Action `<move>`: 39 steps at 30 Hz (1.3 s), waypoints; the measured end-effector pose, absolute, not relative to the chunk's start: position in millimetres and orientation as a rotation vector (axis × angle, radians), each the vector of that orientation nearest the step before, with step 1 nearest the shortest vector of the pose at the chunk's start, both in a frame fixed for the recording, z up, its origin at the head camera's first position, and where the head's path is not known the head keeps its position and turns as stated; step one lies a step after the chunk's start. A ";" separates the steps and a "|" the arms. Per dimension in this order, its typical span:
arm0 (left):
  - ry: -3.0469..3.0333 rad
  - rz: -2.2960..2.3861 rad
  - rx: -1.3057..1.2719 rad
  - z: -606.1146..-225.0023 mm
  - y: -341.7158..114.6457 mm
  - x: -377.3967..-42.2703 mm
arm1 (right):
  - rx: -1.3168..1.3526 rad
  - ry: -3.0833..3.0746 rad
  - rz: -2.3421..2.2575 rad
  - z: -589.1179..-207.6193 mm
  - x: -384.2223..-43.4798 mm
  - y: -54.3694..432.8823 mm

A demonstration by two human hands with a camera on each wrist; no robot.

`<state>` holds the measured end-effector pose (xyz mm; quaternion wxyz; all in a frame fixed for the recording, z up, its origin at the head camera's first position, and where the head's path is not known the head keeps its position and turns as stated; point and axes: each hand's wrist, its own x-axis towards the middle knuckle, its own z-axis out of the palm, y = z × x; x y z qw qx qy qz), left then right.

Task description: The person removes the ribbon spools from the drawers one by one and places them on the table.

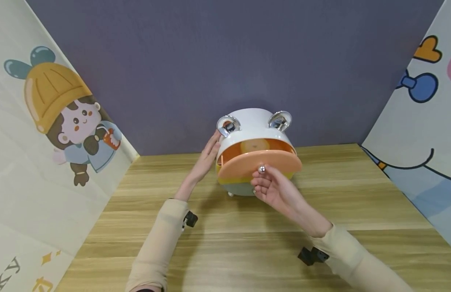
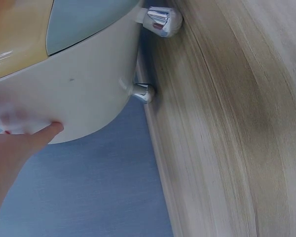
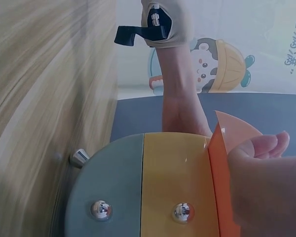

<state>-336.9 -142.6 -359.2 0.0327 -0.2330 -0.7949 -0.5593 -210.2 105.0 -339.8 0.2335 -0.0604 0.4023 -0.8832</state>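
A dark wall (image 1: 247, 52) rises behind the table (image 1: 229, 251). On the table, near its back edge, the box (image 1: 251, 119) stands upright. Its orange top drawer (image 1: 240, 167) is partly pulled out. The left hand (image 1: 204, 161) rests against the box's side, its grip spread flat, with hold of nothing. The right hand (image 1: 275, 190) is at the drawer's front, its grip closed, thumb and finger pinching the silver knob (image 1: 261, 169).
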 end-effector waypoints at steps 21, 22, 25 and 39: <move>-2.414 -1.793 -0.739 -341.6 -139.8 -318.9 | -0.294 1.069 -2.386 -344.9 -189.7 108.6; -2.418 -1.790 -0.735 -341.4 -139.7 -318.7 | -0.303 1.063 -2.386 -345.1 -188.9 109.0; -2.422 -1.786 -0.732 -341.3 -139.4 -318.6 | -0.328 1.043 -2.386 -345.9 -187.0 110.7; -2.413 -1.795 -0.741 -344.3 -140.8 -321.1 | -0.332 0.995 -2.377 -346.8 -175.0 113.9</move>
